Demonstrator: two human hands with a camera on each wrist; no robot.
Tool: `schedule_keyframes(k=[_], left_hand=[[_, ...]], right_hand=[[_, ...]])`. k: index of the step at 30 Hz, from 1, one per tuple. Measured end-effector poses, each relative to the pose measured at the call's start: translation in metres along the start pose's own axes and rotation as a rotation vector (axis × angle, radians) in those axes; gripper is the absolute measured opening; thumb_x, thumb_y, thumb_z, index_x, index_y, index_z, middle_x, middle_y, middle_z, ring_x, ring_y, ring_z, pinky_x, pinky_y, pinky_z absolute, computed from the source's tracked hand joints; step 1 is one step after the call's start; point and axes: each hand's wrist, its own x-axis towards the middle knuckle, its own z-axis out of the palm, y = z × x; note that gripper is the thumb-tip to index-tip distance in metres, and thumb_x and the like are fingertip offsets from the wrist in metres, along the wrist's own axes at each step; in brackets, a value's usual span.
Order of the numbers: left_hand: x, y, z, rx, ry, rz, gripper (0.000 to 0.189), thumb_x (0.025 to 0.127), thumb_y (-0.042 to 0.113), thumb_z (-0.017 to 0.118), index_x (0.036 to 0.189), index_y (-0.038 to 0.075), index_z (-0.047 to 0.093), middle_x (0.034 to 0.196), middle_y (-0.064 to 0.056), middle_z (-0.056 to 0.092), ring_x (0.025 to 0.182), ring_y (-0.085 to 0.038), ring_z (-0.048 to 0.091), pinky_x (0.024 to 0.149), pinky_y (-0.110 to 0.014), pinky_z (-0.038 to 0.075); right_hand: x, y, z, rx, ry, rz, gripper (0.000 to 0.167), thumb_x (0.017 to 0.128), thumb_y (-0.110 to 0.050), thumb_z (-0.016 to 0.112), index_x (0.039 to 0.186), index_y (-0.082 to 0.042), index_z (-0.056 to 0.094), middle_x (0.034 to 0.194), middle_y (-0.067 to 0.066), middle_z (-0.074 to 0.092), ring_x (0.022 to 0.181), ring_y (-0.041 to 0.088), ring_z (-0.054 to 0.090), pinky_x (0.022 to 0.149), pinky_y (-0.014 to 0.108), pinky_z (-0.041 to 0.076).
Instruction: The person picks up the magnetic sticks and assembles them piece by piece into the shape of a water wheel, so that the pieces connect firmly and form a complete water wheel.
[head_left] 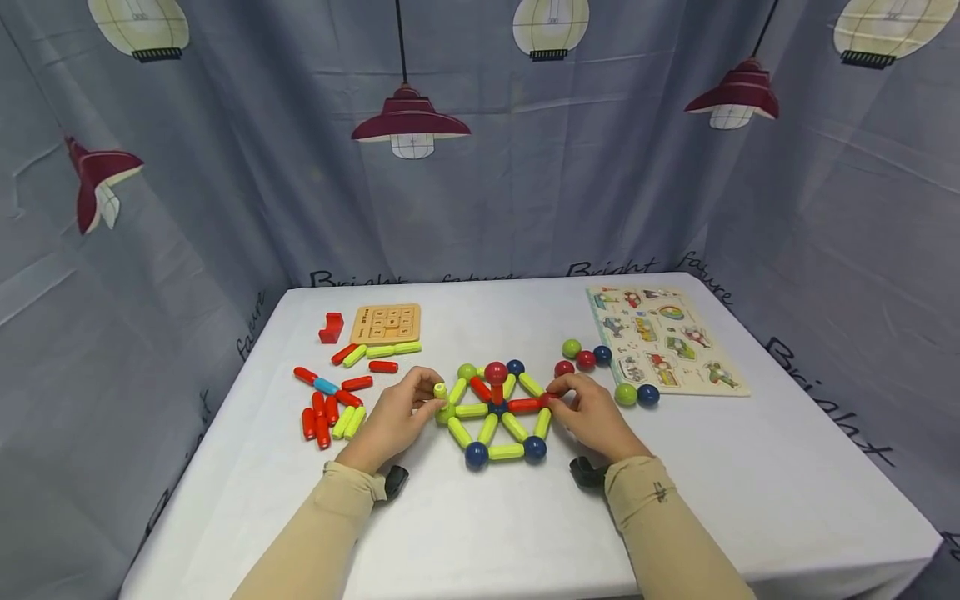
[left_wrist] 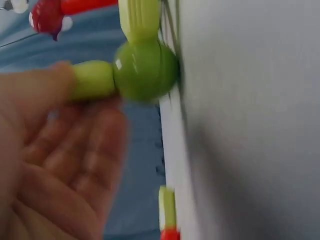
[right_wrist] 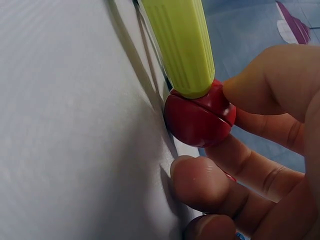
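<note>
On the table lies a flat wheel-shaped frame of yellow-green rods (head_left: 507,452), red rods (head_left: 523,406) and coloured balls. From its dark blue hub ball a red rod rises, topped by a red ball (head_left: 496,373). My left hand (head_left: 396,421) pinches a short yellow-green rod (left_wrist: 94,80) between thumb and fingers; it stands upright on the green ball (left_wrist: 145,72) at the frame's left corner. At the right corner, my right hand (head_left: 596,419) grips a red ball (right_wrist: 197,120) with thumb and fingertips, a yellow-green rod (right_wrist: 182,45) joined to it.
Loose red rods (head_left: 322,421) and yellow-green rods (head_left: 348,422) lie to the left, near a wooden number puzzle (head_left: 386,323) and a red block (head_left: 331,327). Right of the frame are several loose balls (head_left: 586,360) and a picture puzzle board (head_left: 667,342).
</note>
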Motion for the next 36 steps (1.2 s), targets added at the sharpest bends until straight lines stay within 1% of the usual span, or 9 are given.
schedule_keyframes(k=[5,10,13,16,20,26,28,32,36], left_hand=[[-0.002,0.002,-0.002,0.045,-0.056,-0.038,0.043,0.098,0.022,0.072,0.136,0.018,0.053,0.121,-0.001,0.068,0.11,-0.017,0.068,0.098,-0.039,0.057],[-0.011,-0.001,-0.025,0.486,-0.018,-0.183,0.046,0.093,0.033,0.069,0.133,0.011,0.061,0.117,-0.009,0.065,0.102,-0.026,0.061,0.087,-0.046,0.056],[-0.014,-0.004,-0.032,0.637,-0.042,-0.278,0.044,0.085,0.022,0.074,0.125,0.003,0.065,0.109,-0.016,0.063,0.093,-0.03,0.058,0.08,-0.048,0.057],[-0.012,-0.006,-0.031,0.581,-0.099,-0.3,0.044,0.088,0.01,0.075,0.128,0.0,0.063,0.107,-0.018,0.064,0.09,-0.029,0.059,0.082,-0.046,0.059],[-0.01,-0.007,-0.029,0.506,-0.101,-0.284,0.051,0.088,0.008,0.081,0.133,-0.001,0.061,0.11,-0.016,0.067,0.088,-0.025,0.061,0.084,-0.043,0.061],[-0.013,-0.002,-0.03,0.507,-0.118,-0.334,0.035,0.084,0.014,0.086,0.111,-0.001,0.068,0.088,-0.009,0.064,0.075,-0.021,0.058,0.069,-0.035,0.056],[-0.013,-0.001,-0.029,0.533,-0.102,-0.295,0.027,0.086,0.014,0.084,0.107,0.003,0.07,0.087,-0.006,0.065,0.074,-0.021,0.058,0.07,-0.035,0.056],[-0.009,-0.004,-0.024,0.58,-0.005,-0.145,0.028,0.09,0.016,0.081,0.115,0.01,0.07,0.099,-0.006,0.068,0.076,-0.021,0.063,0.072,-0.039,0.059],[-0.007,-0.008,-0.02,0.564,0.03,-0.117,0.027,0.092,0.016,0.079,0.116,0.013,0.068,0.104,-0.006,0.066,0.073,-0.021,0.062,0.069,-0.038,0.059]], right_hand=[[0.0,-0.002,0.0,0.007,-0.006,0.016,0.016,0.096,-0.019,0.072,0.111,-0.02,0.067,0.115,0.003,0.062,0.079,0.021,0.054,0.063,0.029,0.049],[0.0,0.0,0.003,0.003,-0.008,0.005,0.016,0.095,-0.019,0.072,0.11,-0.021,0.068,0.113,0.002,0.063,0.079,0.021,0.054,0.064,0.029,0.049],[0.0,0.001,0.002,-0.016,-0.003,-0.003,0.015,0.096,-0.02,0.072,0.11,-0.021,0.068,0.114,0.001,0.063,0.082,0.021,0.055,0.067,0.029,0.049],[0.0,0.001,0.001,-0.018,0.001,0.003,0.014,0.096,-0.02,0.072,0.109,-0.021,0.068,0.117,0.001,0.063,0.084,0.021,0.055,0.069,0.029,0.05],[0.0,0.001,0.001,-0.003,-0.008,0.006,0.014,0.096,-0.021,0.072,0.11,-0.02,0.067,0.12,0.002,0.062,0.084,0.021,0.055,0.07,0.031,0.05],[-0.001,0.001,0.002,0.01,-0.017,0.014,0.016,0.096,-0.02,0.072,0.111,-0.02,0.067,0.116,0.003,0.062,0.081,0.022,0.055,0.066,0.03,0.05],[-0.001,0.002,0.003,0.011,-0.018,0.017,0.016,0.096,-0.02,0.072,0.111,-0.02,0.067,0.116,0.002,0.062,0.081,0.021,0.055,0.065,0.03,0.05],[-0.001,0.002,0.003,0.0,-0.009,0.014,0.015,0.096,-0.021,0.071,0.111,-0.02,0.067,0.119,0.002,0.062,0.083,0.02,0.055,0.069,0.029,0.05],[0.0,0.001,0.002,0.001,-0.003,-0.011,0.015,0.096,-0.021,0.071,0.111,-0.019,0.067,0.118,0.003,0.063,0.083,0.02,0.055,0.07,0.03,0.05]])
